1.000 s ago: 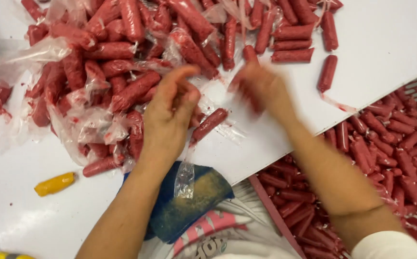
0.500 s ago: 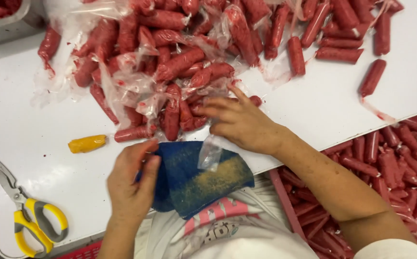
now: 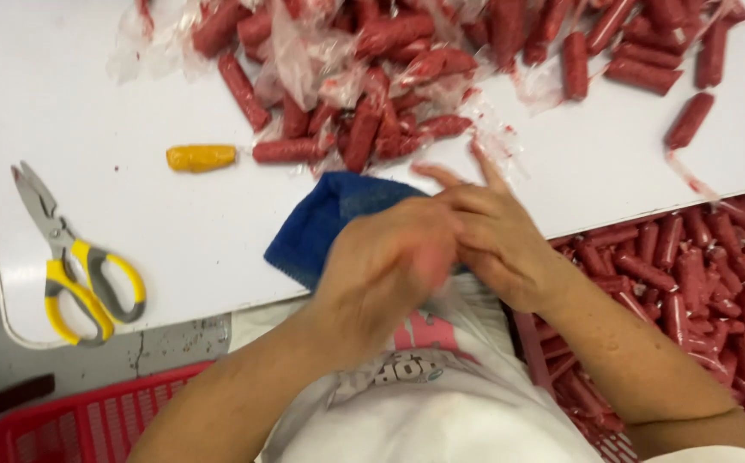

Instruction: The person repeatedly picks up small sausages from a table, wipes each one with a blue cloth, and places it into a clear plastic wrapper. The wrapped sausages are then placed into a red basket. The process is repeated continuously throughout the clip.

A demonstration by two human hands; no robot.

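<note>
At the near edge of the white table (image 3: 175, 231), both hands meet over a blue cloth (image 3: 321, 223) that hangs partly off the table's lip. Her left hand (image 3: 389, 266) is curled and blurred, pressed against the cloth; whether it grips the fabric I cannot tell. Touching it, the right hand (image 3: 497, 236) has its fingers (image 3: 484, 163) stretched out loosely, tips pointing away from the cloth toward the heap beyond, and nothing is visibly held in it.

Past the cloth, farther onto the table, lies a heap of red sausages (image 3: 389, 111) tangled with torn clear plastic wrap (image 3: 304, 51), spreading along the far edge. One loose sausage (image 3: 690, 120) sits apart, well to the right of the cloth. Just left of the heap, a short yellow piece (image 3: 201, 158) lies alone on bare tabletop. Well left of the cloth, near the table's rounded corner, rest yellow-handled scissors (image 3: 76, 261), blades closed and pointing away from the person.

Right of the cloth and below table level, a red crate (image 3: 531, 343) is filled with more red sausages. Left of the cloth and lower down, a red basket (image 3: 72, 420) stands on a grey, cracked floor (image 3: 89, 360). The tabletop is smooth and smeared faintly red near the heap.
</note>
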